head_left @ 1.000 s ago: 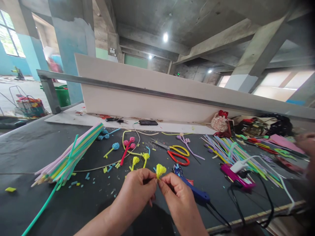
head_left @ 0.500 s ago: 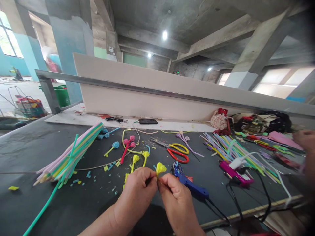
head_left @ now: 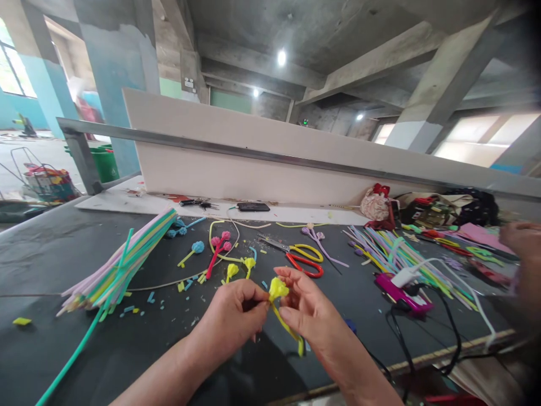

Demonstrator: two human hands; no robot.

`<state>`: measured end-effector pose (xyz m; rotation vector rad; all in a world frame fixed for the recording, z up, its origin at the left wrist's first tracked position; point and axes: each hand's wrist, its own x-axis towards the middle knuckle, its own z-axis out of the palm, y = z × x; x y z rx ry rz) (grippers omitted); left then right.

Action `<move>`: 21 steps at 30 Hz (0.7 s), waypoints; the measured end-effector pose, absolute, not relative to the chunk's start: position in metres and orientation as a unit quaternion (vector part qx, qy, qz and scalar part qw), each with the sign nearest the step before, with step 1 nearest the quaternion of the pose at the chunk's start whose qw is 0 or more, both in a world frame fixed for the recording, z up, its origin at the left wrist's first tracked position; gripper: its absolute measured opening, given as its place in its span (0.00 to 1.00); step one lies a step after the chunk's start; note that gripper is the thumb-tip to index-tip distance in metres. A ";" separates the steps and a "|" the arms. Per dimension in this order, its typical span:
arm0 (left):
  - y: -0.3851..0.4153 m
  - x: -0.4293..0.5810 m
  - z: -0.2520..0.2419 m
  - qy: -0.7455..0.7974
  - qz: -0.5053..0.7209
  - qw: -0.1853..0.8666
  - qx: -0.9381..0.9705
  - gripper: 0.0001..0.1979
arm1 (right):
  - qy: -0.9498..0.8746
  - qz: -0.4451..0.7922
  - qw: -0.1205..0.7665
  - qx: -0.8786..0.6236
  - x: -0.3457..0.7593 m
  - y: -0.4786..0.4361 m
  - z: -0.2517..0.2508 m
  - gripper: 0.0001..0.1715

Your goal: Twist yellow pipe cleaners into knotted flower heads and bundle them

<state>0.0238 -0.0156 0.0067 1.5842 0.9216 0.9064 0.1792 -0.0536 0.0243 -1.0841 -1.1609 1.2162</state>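
My left hand (head_left: pixel 234 316) pinches a yellow craft flower (head_left: pixel 278 288) just below its crumpled head, between thumb and fingertips. A bent yellow stem hangs from the flower toward the table. Close by on the right, my right hand (head_left: pixel 316 318) has its fingers apart and curved around the head; whether it touches cannot be made out. Two more yellow flowers (head_left: pixel 232 272) lie just beyond my hands. My right hand and forearm cover most of a blue glue gun (head_left: pixel 350 325). Scissors with yellow and red handles (head_left: pixel 304 262) lie open beyond my right hand.
Bundled pastel craft stems (head_left: pixel 122 265) lie left, more stems (head_left: pixel 406 256) right. Pink (head_left: pixel 220 245), blue (head_left: pixel 196 247) and purple flowers (head_left: pixel 319 239) lie farther back. A magenta power strip (head_left: pixel 403 293) trails cords. Another person's hand (head_left: pixel 522 239) is at far right.
My right hand has let go below the flower head, and its fingers have spread and risen beside it. The yellow stem now shows, and the glue gun is mostly covered.
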 end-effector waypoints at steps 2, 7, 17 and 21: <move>-0.016 0.022 0.006 0.364 0.360 0.527 0.679 0.05 | -0.502 0.524 0.528 -0.442 0.181 -0.053 0.024 0.29; -0.016 0.019 0.007 0.328 0.298 0.573 0.689 0.05 | -0.577 0.518 0.446 -0.446 0.185 -0.054 0.028 0.15; -0.020 0.017 0.011 0.331 0.262 0.581 0.696 0.04 | -0.682 0.398 0.361 -0.496 0.192 -0.056 0.031 0.09; -0.019 0.015 0.009 0.316 0.265 0.565 0.714 0.05 | -0.682 0.416 0.332 -0.502 0.196 -0.058 0.031 0.08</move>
